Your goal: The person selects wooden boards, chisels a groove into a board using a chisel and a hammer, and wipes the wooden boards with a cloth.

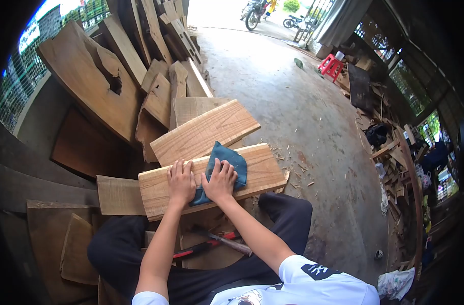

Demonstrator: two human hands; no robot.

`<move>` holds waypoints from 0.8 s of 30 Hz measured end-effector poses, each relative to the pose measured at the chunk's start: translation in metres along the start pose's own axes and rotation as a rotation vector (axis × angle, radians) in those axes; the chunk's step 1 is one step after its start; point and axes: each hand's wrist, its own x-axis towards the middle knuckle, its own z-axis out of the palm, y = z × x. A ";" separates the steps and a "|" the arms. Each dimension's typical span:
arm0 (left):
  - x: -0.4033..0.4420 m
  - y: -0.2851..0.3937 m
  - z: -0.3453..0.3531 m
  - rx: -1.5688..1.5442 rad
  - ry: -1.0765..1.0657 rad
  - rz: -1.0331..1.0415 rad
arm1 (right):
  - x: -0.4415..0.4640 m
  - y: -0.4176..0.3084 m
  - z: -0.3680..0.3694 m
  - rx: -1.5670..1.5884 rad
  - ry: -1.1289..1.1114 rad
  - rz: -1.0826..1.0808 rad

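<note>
A thick light wooden board (260,161) lies across in front of my knees. My left hand (181,184) rests on its left half, palm down, fingers stretched over the wood. My right hand (220,182) presses a blue-green cloth (237,175) against the board, its fingers curled on the fabric. One fold of the cloth hangs toward the near edge, beside my left hand. Just beyond, a second plank (206,129) slants up to the right. Between my legs lie a tool with a worn handle (235,245) and a red-and-black tool (201,248), both partly hidden.
Slabs and planks (89,76) lean in a stack along the left side. Wood chips (298,165) litter the concrete floor (323,122) to the right. A red stool (331,67) and piled scrap wood line the right wall. A motorbike (252,15) stands outside.
</note>
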 end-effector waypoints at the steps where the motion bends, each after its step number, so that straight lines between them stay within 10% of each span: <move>1: 0.000 0.000 -0.001 0.000 -0.003 0.004 | 0.000 0.000 -0.001 -0.001 0.000 0.005; 17: 0.004 -0.012 0.007 -0.062 0.017 -0.020 | -0.006 0.077 -0.020 0.113 -0.052 -0.535; 24: 0.002 -0.006 0.005 0.005 0.031 0.034 | 0.052 0.202 -0.040 -0.109 -0.032 0.095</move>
